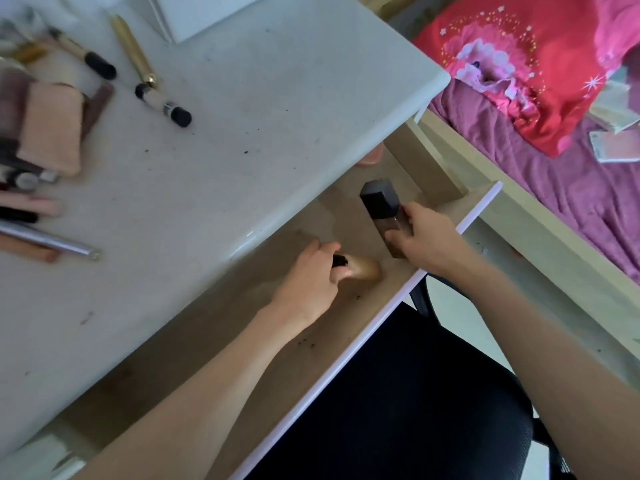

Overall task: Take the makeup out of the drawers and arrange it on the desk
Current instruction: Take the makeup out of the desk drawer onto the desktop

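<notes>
The drawer under the white desk is pulled open. Inside it, my left hand grips a beige tube with a black cap lying on the drawer floor. My right hand holds a square bottle with a dark cap, tilted above the drawer's right part. On the desk's left lie several makeup items: a gold tube, a cream tube with black caps, a beige pouch and a silver pen.
A pink round object sits at the drawer's back, half under the desk. A black chair seat is below the drawer front. A bed with purple sheet and red fabric stands to the right.
</notes>
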Demonstrator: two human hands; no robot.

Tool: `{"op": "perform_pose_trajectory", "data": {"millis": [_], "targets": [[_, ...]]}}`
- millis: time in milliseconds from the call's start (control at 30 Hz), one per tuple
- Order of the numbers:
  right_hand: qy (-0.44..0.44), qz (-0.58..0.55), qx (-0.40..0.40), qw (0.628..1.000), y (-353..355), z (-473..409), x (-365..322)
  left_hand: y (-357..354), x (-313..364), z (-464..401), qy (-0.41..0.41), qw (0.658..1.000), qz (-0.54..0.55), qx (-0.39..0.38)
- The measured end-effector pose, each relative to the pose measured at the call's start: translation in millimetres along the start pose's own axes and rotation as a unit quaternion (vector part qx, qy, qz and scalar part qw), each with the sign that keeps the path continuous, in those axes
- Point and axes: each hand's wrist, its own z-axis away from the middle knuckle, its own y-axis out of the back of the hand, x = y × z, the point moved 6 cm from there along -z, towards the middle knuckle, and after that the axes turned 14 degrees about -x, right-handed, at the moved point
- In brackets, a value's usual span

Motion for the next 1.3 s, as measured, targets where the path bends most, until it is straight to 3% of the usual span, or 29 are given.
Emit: {"op": "perform_pose_trajectory", "data": {"millis": [267, 367, 467, 633, 867, 1300], "targets": [[0.112, -0.293, 0.047, 0.948, -5.2, 57.0, -62.3, 84.9, 28.1, 86.3, -0.091, 0.986, -0.027, 0.136], [0.143, -0.337, 0.054, 0.929, -4.3, 60.5, -102.6, 136.1, 26.3, 115.6, -0.091, 0.967, -0.056, 0.231], [0.161, -0.307, 0.049, 0.937, -8.1, 54.2, -147.9, 186.6, 7.0, 132.9, -0.058, 0.950, -0.055, 0.301], [0.187, -0.259, 0.061, 0.946, -12.8, 24.0, -215.8, 247.3, -17.2, 129.5, -0.036, 0.937, -0.175, 0.300], [0.196, -0.274, 0.088, 0.938, -19.1, -19.0, -266.9, 288.9, -31.4, 111.8, -0.030, 0.942, -0.171, 0.288], [0.201, -0.253, 0.110, 0.940, -25.4, -29.0, -277.3, 292.7, -41.7, 103.6, -0.029, 0.929, -0.222, 0.294]]}}
